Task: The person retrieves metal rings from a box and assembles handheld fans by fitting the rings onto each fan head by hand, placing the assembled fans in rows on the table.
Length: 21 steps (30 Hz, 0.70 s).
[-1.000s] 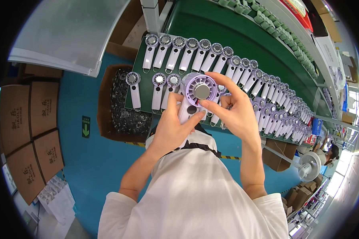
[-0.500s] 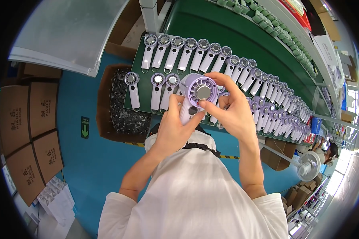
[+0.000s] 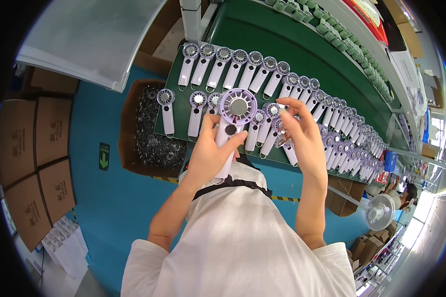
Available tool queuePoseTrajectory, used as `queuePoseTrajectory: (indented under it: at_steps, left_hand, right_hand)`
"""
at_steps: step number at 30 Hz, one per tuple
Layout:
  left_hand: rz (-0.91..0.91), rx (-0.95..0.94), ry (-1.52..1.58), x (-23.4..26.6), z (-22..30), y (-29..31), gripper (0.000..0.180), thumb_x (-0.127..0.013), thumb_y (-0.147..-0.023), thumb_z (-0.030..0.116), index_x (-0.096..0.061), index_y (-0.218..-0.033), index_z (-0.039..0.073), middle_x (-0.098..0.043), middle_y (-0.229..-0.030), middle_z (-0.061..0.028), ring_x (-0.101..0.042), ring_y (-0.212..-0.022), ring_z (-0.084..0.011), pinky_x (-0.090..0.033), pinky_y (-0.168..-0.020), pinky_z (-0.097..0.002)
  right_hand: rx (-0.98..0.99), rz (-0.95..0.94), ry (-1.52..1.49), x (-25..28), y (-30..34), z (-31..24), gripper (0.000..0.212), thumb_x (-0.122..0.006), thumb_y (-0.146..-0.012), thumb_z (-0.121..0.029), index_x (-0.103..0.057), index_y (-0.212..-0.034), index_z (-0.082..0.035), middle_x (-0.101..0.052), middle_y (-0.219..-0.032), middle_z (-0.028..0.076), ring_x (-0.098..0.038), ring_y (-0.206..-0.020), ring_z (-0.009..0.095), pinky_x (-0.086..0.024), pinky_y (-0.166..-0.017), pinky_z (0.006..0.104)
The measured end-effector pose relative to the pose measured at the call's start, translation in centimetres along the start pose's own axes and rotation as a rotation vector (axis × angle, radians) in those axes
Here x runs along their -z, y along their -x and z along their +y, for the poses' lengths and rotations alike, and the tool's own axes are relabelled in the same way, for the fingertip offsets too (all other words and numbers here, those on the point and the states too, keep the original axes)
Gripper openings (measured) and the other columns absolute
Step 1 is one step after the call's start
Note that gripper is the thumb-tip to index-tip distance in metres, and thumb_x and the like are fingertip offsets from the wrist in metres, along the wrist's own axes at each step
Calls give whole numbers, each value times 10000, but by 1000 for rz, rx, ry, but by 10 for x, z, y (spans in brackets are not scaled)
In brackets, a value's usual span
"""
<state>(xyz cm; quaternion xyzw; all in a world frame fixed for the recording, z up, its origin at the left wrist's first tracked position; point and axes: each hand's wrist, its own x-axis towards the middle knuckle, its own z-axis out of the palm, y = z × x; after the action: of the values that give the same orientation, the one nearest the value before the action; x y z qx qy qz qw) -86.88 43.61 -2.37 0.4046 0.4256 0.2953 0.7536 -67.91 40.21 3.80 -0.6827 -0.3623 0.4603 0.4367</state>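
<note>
Held fan: The lilac-and-white handheld fan [image 3: 230,129] sits in the air before the near edge of the worktop [image 3: 181,111], between my two arms and left of where it was a moment earlier.
Fan head: The round vaned head [image 3: 239,106] has turned from its slant to face my camera; a small red detail [image 3: 234,119] shows at its lower rim.
Left hand: My left hand [image 3: 209,152] stays clamped on the handle [image 3: 222,138], thumb across its front, and now bears the fan alone.
Right hand: My right hand [image 3: 304,134] has come off the rim and hangs apart to the right, its thumb and finger drawn close; I cannot tell whether they pinch anything.
Clear piece: A shiny, see-through piece [image 3: 282,138] shows below those fingers; whether it is gripped, I cannot tell.
Reading: I judge that handling of the rim with both hands has paused or ended, leaving the face open to view.
Fans in rows: Similar fans [image 3: 223,67] lie along the worktop; the right hand's departure uncovers several beside the held one.
Open carton: Left of the worktop stands a carton [image 3: 128,123] full of dark and clear bits.
</note>
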Motion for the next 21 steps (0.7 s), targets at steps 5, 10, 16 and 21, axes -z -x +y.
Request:
queuePoseTrajectory:
  at_steps: [5,10,16,21]
  left_hand:
    - [36,-41,-3,6,-1,1,364,-648,-918,127,-366,-1118,12,-630,-820,-112,-610,-598,-132,-513,-526,-272]
    - [25,-46,-28,9,-2,-5,358,-637,-928,143,-373,-1127,4,-633,-822,-110,-619,-625,-134,-534,-579,-279]
    - [-80,55,25,8,1,-5,362,-634,-931,134,-372,-1145,6,-632,-864,-115,-628,-667,-139,-518,-595,-268]
    - [-112,42,19,4,-1,-5,380,-643,-923,125,-365,-1152,3,-629,-870,-114,-625,-668,-141,-512,-598,-261]
  right_hand:
    - [-57,-86,-350,7,-5,14,273,-553,-914,-74,-563,-1176,2,-484,-918,-1,-517,-788,107,-419,-784,272]
    - [-40,-31,-126,5,-3,17,202,-605,-916,-55,-585,-1105,15,-601,-965,42,-581,-830,119,-471,-790,263]
    - [0,57,-153,5,2,8,164,-665,-875,-30,-602,-1019,20,-672,-933,62,-621,-792,115,-500,-751,254]
    - [4,44,-136,7,2,9,120,-660,-880,-31,-609,-977,18,-662,-886,60,-623,-801,114,-491,-736,249]
